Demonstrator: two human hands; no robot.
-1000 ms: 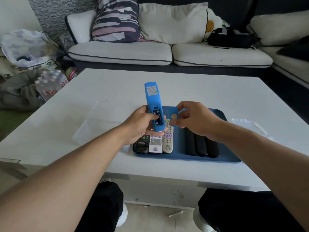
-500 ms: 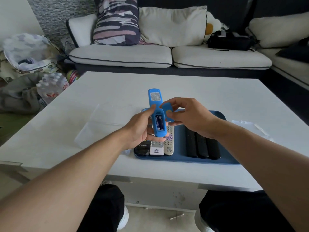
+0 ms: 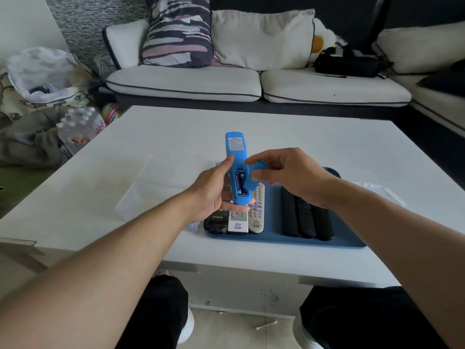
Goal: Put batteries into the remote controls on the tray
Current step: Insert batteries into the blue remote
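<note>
Left hand (image 3: 210, 191) grips the blue remote (image 3: 236, 170) back-side up above the tray's 10 o'clock corner, thumb on its left edge, batteries (image 3: 240, 183) seated in the open compartment. Right hand (image 3: 289, 176) pinches the blue battery cover (image 3: 255, 176) at the remote's 3 o'clock edge. To close well, the cover should probably be laid flat over the bay, tabs aligned, then slid until it seats, with the left hand's grip kept clear of its track. Blue tray (image 3: 274, 239) on the white table (image 3: 276, 137) carries three light remotes (image 3: 256, 215) at 9 o'clock and three black remotes (image 3: 305, 217) at 3 o'clock
</note>
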